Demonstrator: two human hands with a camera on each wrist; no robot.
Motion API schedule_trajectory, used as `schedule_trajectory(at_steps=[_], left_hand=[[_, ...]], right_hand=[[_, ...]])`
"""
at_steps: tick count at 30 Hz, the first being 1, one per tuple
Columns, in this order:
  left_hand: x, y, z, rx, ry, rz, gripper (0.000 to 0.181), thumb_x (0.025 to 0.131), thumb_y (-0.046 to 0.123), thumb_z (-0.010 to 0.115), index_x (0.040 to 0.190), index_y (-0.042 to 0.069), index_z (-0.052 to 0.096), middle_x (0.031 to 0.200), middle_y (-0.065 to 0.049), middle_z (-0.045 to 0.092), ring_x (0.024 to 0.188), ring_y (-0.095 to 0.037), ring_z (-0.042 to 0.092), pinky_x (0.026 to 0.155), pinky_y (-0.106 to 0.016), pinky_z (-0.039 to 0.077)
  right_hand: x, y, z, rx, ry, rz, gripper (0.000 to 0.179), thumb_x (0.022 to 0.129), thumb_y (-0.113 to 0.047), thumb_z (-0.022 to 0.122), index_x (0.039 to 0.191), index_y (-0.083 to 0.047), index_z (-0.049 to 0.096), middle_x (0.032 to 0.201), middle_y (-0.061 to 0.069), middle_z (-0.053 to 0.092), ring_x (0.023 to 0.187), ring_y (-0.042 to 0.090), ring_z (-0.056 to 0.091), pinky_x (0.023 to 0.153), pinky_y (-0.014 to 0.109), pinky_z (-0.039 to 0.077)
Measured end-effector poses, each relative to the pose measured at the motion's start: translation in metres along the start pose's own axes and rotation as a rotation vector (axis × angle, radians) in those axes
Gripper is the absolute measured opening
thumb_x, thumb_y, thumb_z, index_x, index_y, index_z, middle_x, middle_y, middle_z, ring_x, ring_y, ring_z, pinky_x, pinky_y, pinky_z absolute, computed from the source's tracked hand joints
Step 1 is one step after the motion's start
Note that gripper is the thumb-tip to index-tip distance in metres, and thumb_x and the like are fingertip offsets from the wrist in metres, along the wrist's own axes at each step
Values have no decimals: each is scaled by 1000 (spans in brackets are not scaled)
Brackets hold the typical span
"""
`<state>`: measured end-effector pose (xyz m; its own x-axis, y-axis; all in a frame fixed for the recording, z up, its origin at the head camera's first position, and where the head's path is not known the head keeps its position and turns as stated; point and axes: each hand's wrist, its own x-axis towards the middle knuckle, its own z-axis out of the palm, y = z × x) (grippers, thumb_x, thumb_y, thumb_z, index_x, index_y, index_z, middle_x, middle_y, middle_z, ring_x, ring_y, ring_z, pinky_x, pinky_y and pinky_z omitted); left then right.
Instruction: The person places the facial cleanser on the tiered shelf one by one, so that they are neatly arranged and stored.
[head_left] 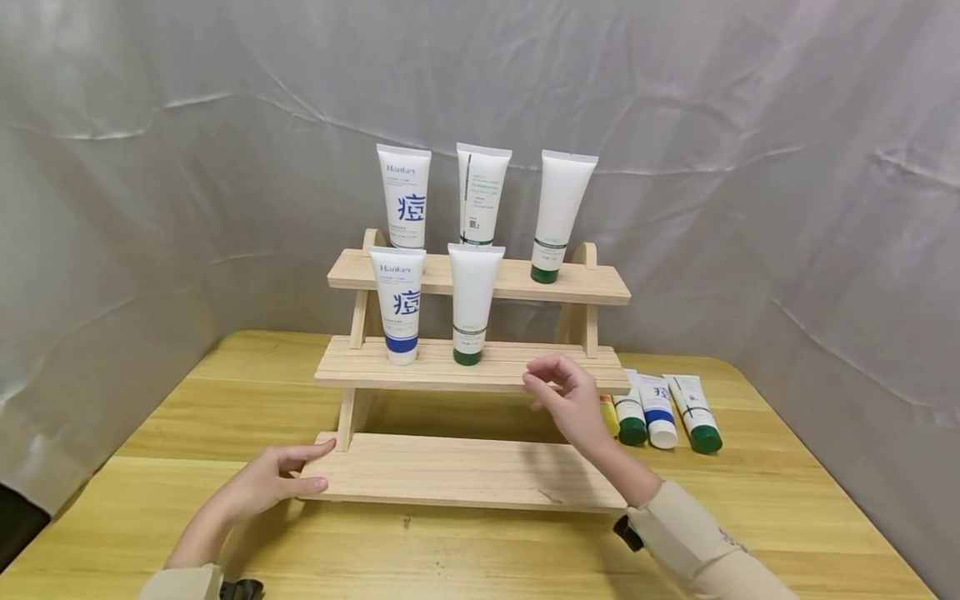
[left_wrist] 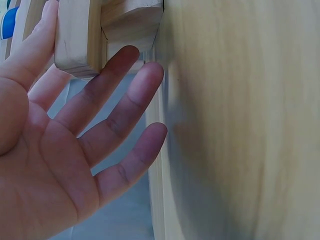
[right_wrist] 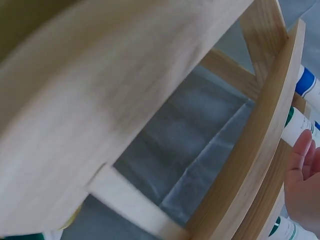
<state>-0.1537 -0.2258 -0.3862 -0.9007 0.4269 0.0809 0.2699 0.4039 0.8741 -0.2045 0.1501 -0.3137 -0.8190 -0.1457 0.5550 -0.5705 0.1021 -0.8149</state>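
Note:
My left hand (head_left: 258, 483) touches the left end of the bottom shelf (head_left: 465, 471) of a three-tier wooden rack, thumb and fingers extended. In the left wrist view the other fingers (left_wrist: 122, 112) are spread and straight beside the wood. My right hand (head_left: 570, 400), fingers loosely bent and holding nothing, is at the front of the middle shelf (head_left: 517, 358), toward its right. On that shelf a white tube with a green cap (head_left: 474, 300) and a blue-lettered Hankey tube (head_left: 397, 292) stand upright. Both also show partly in the right wrist view.
Three white tubes stand on the top shelf (head_left: 510, 279): a Hankey tube (head_left: 405, 187), a green-printed tube (head_left: 483, 192) and a slightly tilted green-capped tube (head_left: 562, 200). Right of the rack, several tubes lie on the wooden table (head_left: 780, 500), including a blue-banded tube (head_left: 658, 408) and a yellow item (head_left: 609, 417).

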Motion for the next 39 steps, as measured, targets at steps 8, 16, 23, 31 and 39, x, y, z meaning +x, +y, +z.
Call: schedule_trajectory(at_steps=[8, 16, 23, 31, 39], left_hand=[[0, 2, -2, 20, 8, -3, 56, 84, 16, 63, 127, -11, 41, 124, -38, 36, 94, -12, 53, 73, -23, 44], [0, 0, -1, 24, 8, 19, 55, 84, 15, 63, 126, -12, 40, 123, -40, 36, 90, -7, 55, 73, -23, 44], [0, 1, 0, 22, 8, 9, 56, 83, 16, 63, 126, -12, 41, 122, -40, 37, 90, -9, 55, 73, -23, 45], [0, 1, 0, 34, 9, 9, 56, 83, 17, 63, 126, -11, 41, 124, -40, 34, 93, -9, 53, 73, -22, 44], [0, 2, 0, 34, 12, 7, 56, 83, 17, 64, 126, -12, 41, 124, -41, 34, 92, -8, 53, 73, -22, 44]], right_hand=[[-19, -1, -21, -40, -42, 37, 12, 84, 3, 58, 93, 10, 56, 83, 15, 58, 70, 13, 57, 55, 28, 49], [-33, 3, -43, -77, -47, 33, 9, 84, 5, 57, 91, 11, 57, 80, 9, 59, 69, 12, 57, 53, 30, 49], [-48, 12, -65, -130, -30, 38, 7, 84, 7, 57, 90, 11, 57, 79, 11, 59, 68, 8, 56, 51, 28, 49], [-59, 56, -103, 25, -44, -40, 7, 83, 4, 57, 90, 4, 60, 78, 2, 62, 68, 10, 59, 52, 24, 48], [-77, 130, -164, -146, 40, 50, 12, 85, -4, 61, 96, 0, 60, 79, 16, 61, 68, 24, 58, 48, 32, 48]])
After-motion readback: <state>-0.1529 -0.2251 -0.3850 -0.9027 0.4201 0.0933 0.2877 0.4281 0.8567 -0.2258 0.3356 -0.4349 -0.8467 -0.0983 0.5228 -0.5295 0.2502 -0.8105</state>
